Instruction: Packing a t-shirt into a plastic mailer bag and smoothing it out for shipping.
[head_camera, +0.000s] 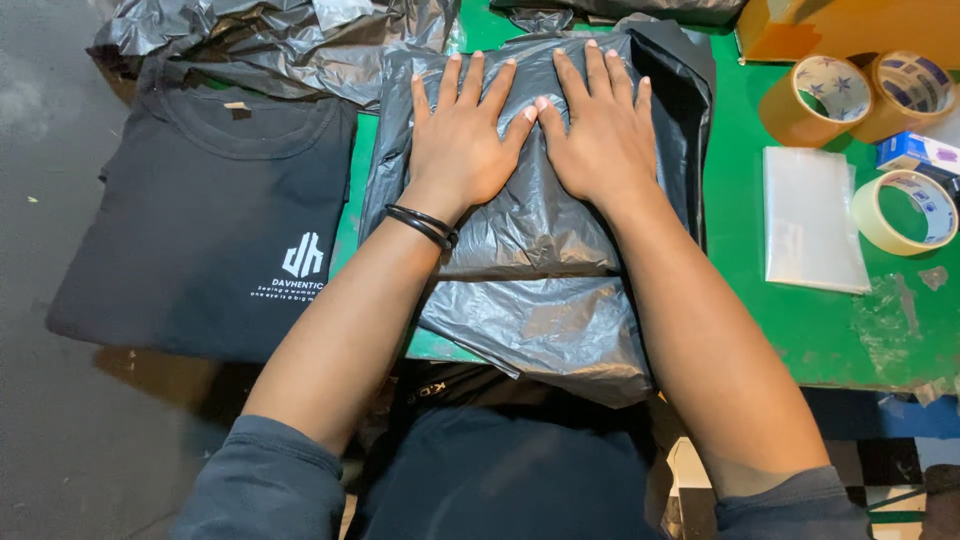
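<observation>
Pressed flat with both open hands, left hand (462, 135) and right hand (600, 135) gripping nothing, atop soft, slippery, probably light grey plastic parcel (530, 290); best grasped by its edges.

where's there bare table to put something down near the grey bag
Bare green table shows between the grey plastic bag and the clear plastic sheet, and below that sheet toward the near edge. Crowded: tape rolls at far right, black t-shirt at left, both hands flat on the bag.
</observation>
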